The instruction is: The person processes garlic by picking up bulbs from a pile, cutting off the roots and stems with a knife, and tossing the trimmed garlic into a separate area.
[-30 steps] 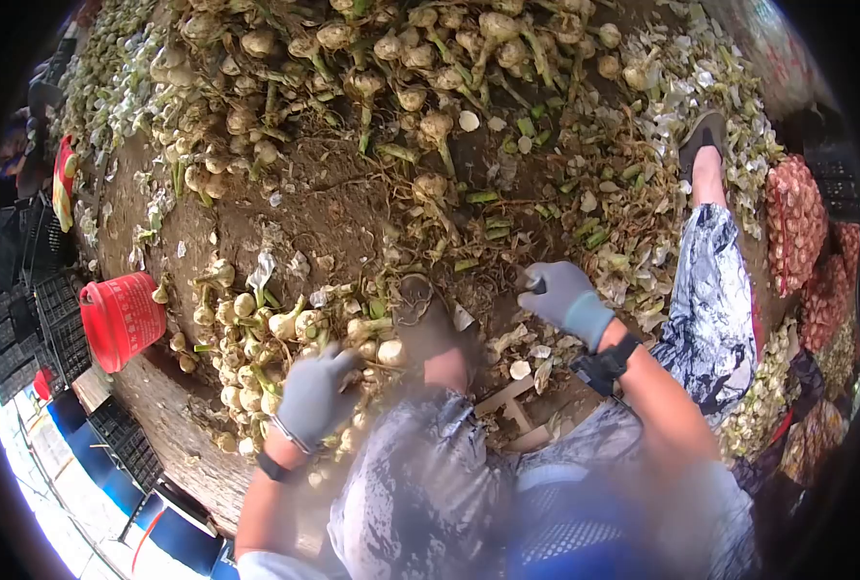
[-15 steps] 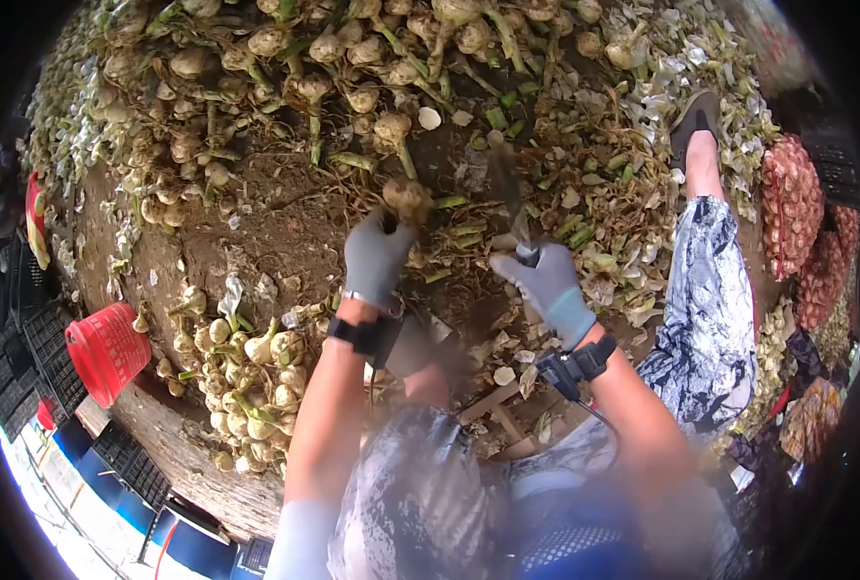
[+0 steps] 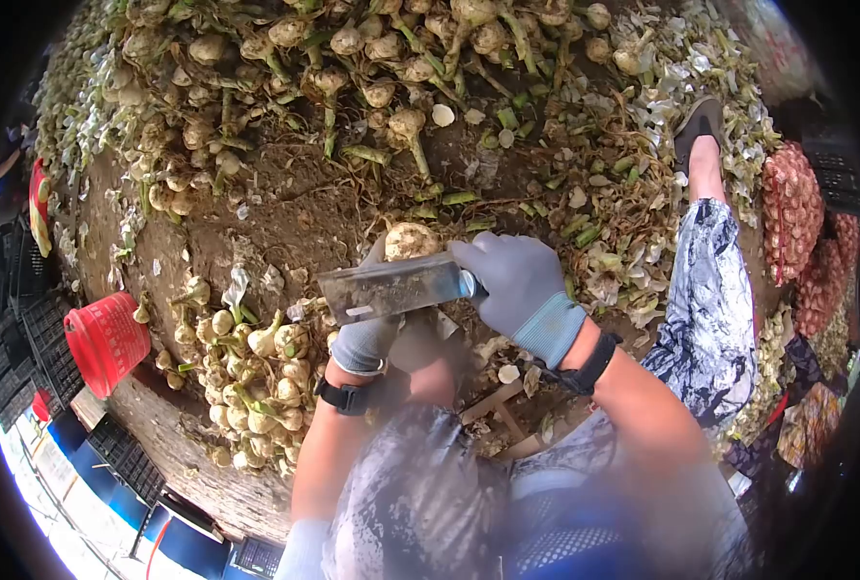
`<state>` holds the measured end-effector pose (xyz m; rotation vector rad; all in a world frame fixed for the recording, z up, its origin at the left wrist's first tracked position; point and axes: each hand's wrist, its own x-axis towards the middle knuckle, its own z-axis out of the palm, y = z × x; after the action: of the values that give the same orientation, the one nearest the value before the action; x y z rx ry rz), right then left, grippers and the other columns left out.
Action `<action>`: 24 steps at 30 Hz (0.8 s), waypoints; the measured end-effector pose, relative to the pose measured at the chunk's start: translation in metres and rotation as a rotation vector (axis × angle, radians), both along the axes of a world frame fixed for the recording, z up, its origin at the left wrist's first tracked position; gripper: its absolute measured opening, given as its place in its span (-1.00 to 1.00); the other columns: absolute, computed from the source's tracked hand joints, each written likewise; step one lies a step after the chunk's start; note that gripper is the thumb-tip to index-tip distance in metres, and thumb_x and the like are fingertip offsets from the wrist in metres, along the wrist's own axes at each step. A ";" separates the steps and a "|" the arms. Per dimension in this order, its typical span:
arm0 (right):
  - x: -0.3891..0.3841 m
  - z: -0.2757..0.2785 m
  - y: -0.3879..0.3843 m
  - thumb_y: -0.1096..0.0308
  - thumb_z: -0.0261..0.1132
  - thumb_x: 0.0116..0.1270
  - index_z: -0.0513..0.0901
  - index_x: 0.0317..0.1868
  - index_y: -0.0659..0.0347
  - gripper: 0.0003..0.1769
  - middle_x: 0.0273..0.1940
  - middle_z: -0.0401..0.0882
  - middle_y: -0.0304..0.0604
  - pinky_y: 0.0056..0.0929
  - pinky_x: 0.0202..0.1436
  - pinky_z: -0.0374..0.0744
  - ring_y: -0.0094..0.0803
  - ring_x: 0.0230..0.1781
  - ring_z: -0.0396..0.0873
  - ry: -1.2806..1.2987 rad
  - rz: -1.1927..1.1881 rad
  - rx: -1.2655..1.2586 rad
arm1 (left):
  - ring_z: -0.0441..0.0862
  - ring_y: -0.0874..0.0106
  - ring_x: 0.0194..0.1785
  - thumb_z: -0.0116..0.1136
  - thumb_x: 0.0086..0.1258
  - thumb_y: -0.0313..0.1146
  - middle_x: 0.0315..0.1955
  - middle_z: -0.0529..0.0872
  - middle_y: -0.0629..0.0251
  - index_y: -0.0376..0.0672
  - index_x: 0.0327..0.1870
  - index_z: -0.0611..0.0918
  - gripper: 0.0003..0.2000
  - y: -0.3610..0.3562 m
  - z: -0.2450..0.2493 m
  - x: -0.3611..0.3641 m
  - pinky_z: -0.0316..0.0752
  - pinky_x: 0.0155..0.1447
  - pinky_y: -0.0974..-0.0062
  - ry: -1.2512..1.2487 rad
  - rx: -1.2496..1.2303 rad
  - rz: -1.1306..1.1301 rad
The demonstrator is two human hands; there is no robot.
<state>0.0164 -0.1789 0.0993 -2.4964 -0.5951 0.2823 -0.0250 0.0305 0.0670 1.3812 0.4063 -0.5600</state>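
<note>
My gloved right hand is wrapped round the handle of a broad-bladed cleaver. The dirt-smeared blade points left and lies across the front of a garlic bulb. That bulb is in my gloved left hand, whose fingers are partly hidden behind the blade. Ahead on the ground, one garlic bulb with its stalk lies nearest to the hands. To the left of my left wrist is a heap of cleaner, paler garlic bulbs.
Dirty garlic with stalks covers the ground ahead. Husks and cut stalks litter the right side, near my outstretched leg. A red bucket and black crates stand left. Filled red mesh sacks stand right.
The garlic bulb has been drawn towards me in my left hand. My right hand has moved left, swinging the cleaver from pointing away to lying across the bulb.
</note>
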 end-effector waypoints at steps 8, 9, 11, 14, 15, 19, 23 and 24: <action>-0.003 -0.002 0.006 0.46 0.33 -0.01 0.61 -0.17 0.02 -0.68 -0.37 0.59 -0.19 -0.16 -0.29 0.56 -0.10 -0.38 0.64 0.053 0.047 -0.056 | 0.65 0.43 0.06 0.42 0.27 -0.39 0.06 0.68 0.22 -0.34 0.51 0.17 -0.17 0.027 -0.022 -0.015 0.58 0.16 0.46 -0.273 0.053 -0.155; -0.006 -0.003 0.006 0.46 0.34 -0.02 0.61 -0.18 0.02 -0.68 -0.36 0.59 -0.19 -0.15 -0.29 0.56 -0.09 -0.37 0.64 0.049 0.038 -0.047 | 0.65 0.44 0.06 0.44 0.24 -0.39 0.06 0.68 0.24 -0.34 0.50 0.18 -0.16 0.027 -0.014 -0.012 0.57 0.18 0.45 -0.285 0.121 -0.246; -0.009 -0.005 0.000 0.46 0.34 -0.02 0.61 -0.18 0.02 -0.68 -0.36 0.59 -0.19 -0.14 -0.29 0.56 -0.09 -0.37 0.64 0.079 0.035 -0.041 | 0.65 0.44 0.06 0.46 0.22 -0.39 0.07 0.68 0.24 -0.35 0.49 0.20 -0.15 0.023 -0.008 -0.015 0.57 0.19 0.44 -0.208 0.064 -0.184; -0.012 -0.008 -0.001 0.45 0.34 -0.01 0.61 -0.19 0.02 -0.69 -0.37 0.58 -0.18 -0.12 -0.30 0.56 -0.07 -0.37 0.63 0.093 0.018 -0.024 | 0.65 0.44 0.07 0.49 0.19 -0.38 0.07 0.69 0.23 -0.35 0.47 0.23 -0.15 0.015 0.002 -0.015 0.56 0.20 0.44 -0.124 0.005 -0.086; -0.016 -0.010 -0.003 0.44 0.34 0.00 0.61 -0.19 0.02 -0.70 -0.37 0.58 -0.18 -0.11 -0.30 0.56 -0.07 -0.37 0.63 0.097 -0.008 -0.015 | 0.64 0.45 0.07 0.50 0.18 -0.37 0.07 0.69 0.23 -0.35 0.46 0.25 -0.15 0.012 0.004 -0.016 0.56 0.20 0.45 -0.099 -0.003 -0.063; -0.022 -0.018 -0.005 0.42 0.33 0.03 0.61 -0.19 0.02 -0.73 -0.37 0.57 -0.17 -0.11 -0.30 0.56 -0.06 -0.37 0.62 0.060 -0.027 0.076 | 0.64 0.51 0.03 0.48 0.17 -0.38 -0.01 0.72 0.25 -0.32 0.33 0.42 -0.31 0.009 0.017 -0.012 0.57 0.11 0.51 -0.106 0.045 -0.116; -0.038 -0.031 -0.006 0.39 0.31 0.09 0.61 -0.20 0.02 -0.78 -0.38 0.56 -0.17 -0.10 -0.30 0.57 -0.05 -0.37 0.62 0.040 -0.095 0.145 | 0.64 0.53 0.01 0.47 0.14 -0.38 -0.03 0.74 0.25 -0.31 0.23 0.50 -0.40 0.006 0.023 -0.016 0.56 0.08 0.52 -0.012 0.054 -0.150; -0.041 -0.034 -0.006 0.39 0.31 0.11 0.62 -0.20 0.02 -0.80 -0.39 0.56 -0.17 -0.10 -0.29 0.57 -0.05 -0.38 0.62 0.047 -0.103 0.163 | 0.64 0.53 0.00 0.46 0.13 -0.38 -0.03 0.74 0.26 -0.31 0.20 0.52 -0.42 0.003 0.024 -0.018 0.56 0.07 0.52 -0.025 0.045 -0.119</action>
<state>-0.0247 -0.1851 0.0655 -2.3476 -0.4501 0.2424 -0.0431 0.0338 0.0911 1.4609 0.3201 -0.6339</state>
